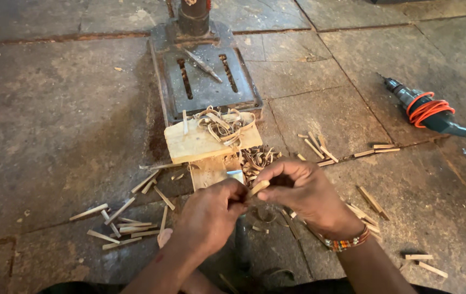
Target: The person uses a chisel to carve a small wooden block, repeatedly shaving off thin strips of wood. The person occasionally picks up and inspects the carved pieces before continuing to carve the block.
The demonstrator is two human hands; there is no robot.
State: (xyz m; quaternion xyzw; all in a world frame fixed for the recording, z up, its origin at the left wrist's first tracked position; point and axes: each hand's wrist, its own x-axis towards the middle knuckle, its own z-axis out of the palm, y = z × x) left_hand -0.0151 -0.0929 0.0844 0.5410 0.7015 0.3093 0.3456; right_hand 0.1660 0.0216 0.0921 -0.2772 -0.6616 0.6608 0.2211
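Note:
Both hands meet low in the middle of the head view over a stone floor. My right hand [303,190], with a beaded bracelet on its wrist, pinches a short pale wooden stick [257,189] between thumb and fingers. My left hand [211,215] is closed around a tool handle; a small metal blade tip [235,175] shows above its knuckles, close to the stick. Just beyond the hands lies a pale wooden block [197,146] with curled wood shavings [223,125] piled on it.
A dark metal machine base [205,81] with two slots and a post stands behind the block. Several cut sticks [121,223] lie scattered left, and more sticks [320,149] right. An electric drill [426,109] with an orange coiled cord lies at the right.

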